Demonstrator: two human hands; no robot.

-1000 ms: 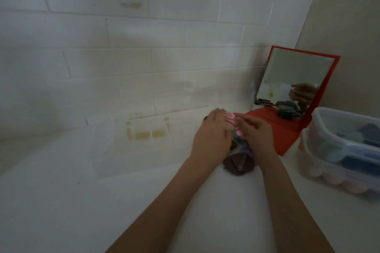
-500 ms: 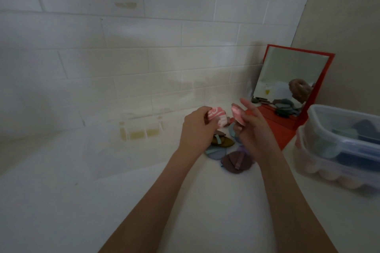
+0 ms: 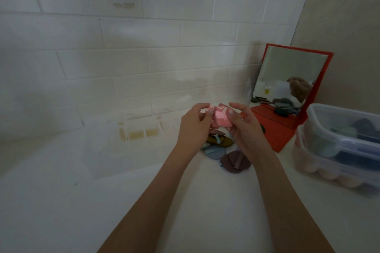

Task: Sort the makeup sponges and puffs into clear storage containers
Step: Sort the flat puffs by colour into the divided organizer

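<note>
Hands closer together now: left hand (image 3: pixel 193 127) and right hand (image 3: pixel 244 129) both pinch pink sponges (image 3: pixel 221 119) above the puff pile (image 3: pixel 224 148), back of bench (image 3: pixel 61 201). Carry both together to bins (image 3: pixel 339 144), right edge.

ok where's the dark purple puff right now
In the head view the dark purple puff lies on the counter just under the right hand, nearest edge of the puff pile.

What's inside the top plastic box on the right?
The top box holds flat puffs in teal, green and dark blue. Its cloudy walls blur them, so their number is unclear.
</note>
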